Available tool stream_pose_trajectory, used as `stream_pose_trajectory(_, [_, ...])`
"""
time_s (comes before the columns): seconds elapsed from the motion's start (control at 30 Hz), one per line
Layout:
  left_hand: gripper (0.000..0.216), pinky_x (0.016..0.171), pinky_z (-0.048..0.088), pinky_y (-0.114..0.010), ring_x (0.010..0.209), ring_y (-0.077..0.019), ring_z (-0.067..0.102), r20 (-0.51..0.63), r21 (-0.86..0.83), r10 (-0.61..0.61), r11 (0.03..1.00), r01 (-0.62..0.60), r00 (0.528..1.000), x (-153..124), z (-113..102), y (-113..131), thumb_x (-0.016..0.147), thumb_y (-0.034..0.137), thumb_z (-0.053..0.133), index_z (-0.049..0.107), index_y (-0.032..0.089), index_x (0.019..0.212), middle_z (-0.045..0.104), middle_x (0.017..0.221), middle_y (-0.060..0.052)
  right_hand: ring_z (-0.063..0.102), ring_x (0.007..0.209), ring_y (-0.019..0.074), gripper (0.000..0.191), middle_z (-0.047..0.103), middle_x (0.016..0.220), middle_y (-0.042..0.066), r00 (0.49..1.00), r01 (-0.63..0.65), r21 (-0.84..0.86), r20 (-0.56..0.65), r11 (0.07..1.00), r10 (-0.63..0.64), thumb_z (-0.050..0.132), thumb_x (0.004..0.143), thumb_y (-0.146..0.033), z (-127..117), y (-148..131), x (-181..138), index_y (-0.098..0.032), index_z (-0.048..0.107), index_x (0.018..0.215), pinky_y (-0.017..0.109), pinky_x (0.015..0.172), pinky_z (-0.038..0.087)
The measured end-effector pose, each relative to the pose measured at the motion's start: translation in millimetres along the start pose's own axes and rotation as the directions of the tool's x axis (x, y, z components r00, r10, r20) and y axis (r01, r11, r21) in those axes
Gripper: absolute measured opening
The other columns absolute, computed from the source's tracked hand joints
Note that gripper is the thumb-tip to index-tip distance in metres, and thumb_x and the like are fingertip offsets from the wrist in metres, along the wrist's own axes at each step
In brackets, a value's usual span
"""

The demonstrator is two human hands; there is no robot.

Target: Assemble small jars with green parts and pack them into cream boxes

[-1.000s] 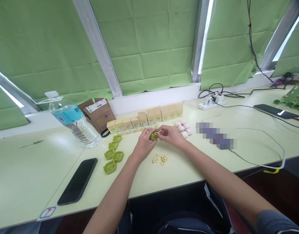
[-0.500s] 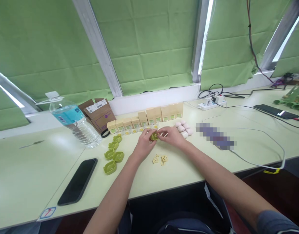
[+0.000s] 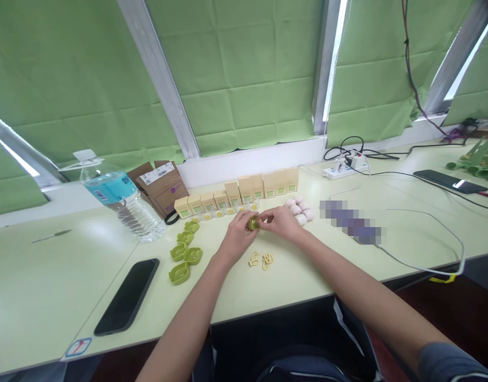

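Note:
Between my two hands, a little above the table, is a small olive-green plastic shell (image 3: 253,223). My left hand (image 3: 236,234) is closed around its left side. On the other side, the fingertips of my right hand (image 3: 282,223) pinch its edge. Similar olive-green shells (image 3: 179,274), shallow and open at the top, lie to the left of my left hand. Small pale yellow ring-shaped pieces (image 3: 267,261) lie just below my hands. Several whitish-pink rounded pieces (image 3: 299,208) are grouped beyond my right hand. Fingers cover part of the held shell.
A row of beige boxes (image 3: 251,188) stands behind, with small clear parts before it. To the left are a water bottle (image 3: 126,199), a cardboard box (image 3: 162,191) and a black phone (image 3: 127,297). A power strip (image 3: 347,166) and cables lie at right.
The green shell has turned slightly between my fingers and shifted a little to the right. My left hand has moved slightly with it; everything else lies as before.

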State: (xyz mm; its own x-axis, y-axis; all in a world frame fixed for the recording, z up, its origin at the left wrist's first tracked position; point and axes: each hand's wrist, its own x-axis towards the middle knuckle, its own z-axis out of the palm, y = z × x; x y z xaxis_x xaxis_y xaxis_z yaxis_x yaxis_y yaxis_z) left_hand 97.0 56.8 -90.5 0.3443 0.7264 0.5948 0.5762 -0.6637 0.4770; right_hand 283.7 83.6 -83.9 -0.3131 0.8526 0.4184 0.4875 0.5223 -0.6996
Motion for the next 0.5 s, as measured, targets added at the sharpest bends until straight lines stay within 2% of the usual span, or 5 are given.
stream_pose_trajectory(0.17, [0.043,0.084,0.058,-0.031,0.100,-0.0165,0.063,0.017,0.002,-0.012,1.000,0.012,1.000,-0.7,1.1,1.9,0.084,0.008,0.063,0.061,0.024,0.124,0.060,0.118,-0.008,0.058,0.055,0.0114,0.013,0.075,0.069,0.000,0.999,-0.024,-0.012,0.028,1.000,0.025,0.071,0.079,-0.029,-1.7,-1.1,-1.1,-0.023,0.082,0.081,0.023,0.050,0.034])
stream_pose_trajectory(0.5, [0.048,0.091,0.057,-0.036,0.107,-0.0180,0.062,0.026,-0.029,0.008,1.000,-0.008,1.000,-1.9,1.2,-0.3,0.085,0.006,0.061,0.059,0.027,0.128,0.057,0.124,-0.008,0.057,0.054,0.0113,0.013,0.077,0.074,0.000,1.000,0.012,-0.029,0.005,1.000,-0.012,0.070,0.081,-0.031,-0.2,1.4,-0.8,-0.025,0.082,0.080,0.023,0.051,0.034])
